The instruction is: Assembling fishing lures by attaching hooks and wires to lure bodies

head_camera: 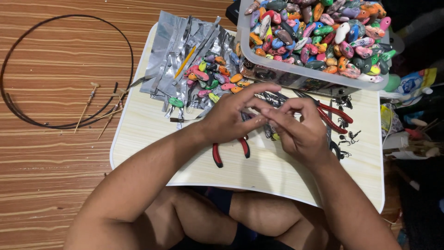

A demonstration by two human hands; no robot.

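My left hand [231, 113] and my right hand [298, 127] meet over the middle of a small pale wooden lap table [152, 134]. Their fingertips pinch something small between them; it is too tiny and hidden to name. Red-handled pliers [230, 150] lie on the table under my left hand, partly covered by it. A second pair of red-handled pliers [335, 115] lies just right of my right hand. Loose painted fishing lures [217, 76] are scattered above my left hand. Small dark hooks [347, 136] lie by my right hand.
A clear plastic tub [296, 74] heaped with several colourful lures stands at the table's far right. Silver foil strips [178, 46] lie at the far left with a thin yellow stick [185, 61]. On the floor lie a dark wire loop [64, 69] and thin sticks [87, 105]. Clutter crowds the right edge.
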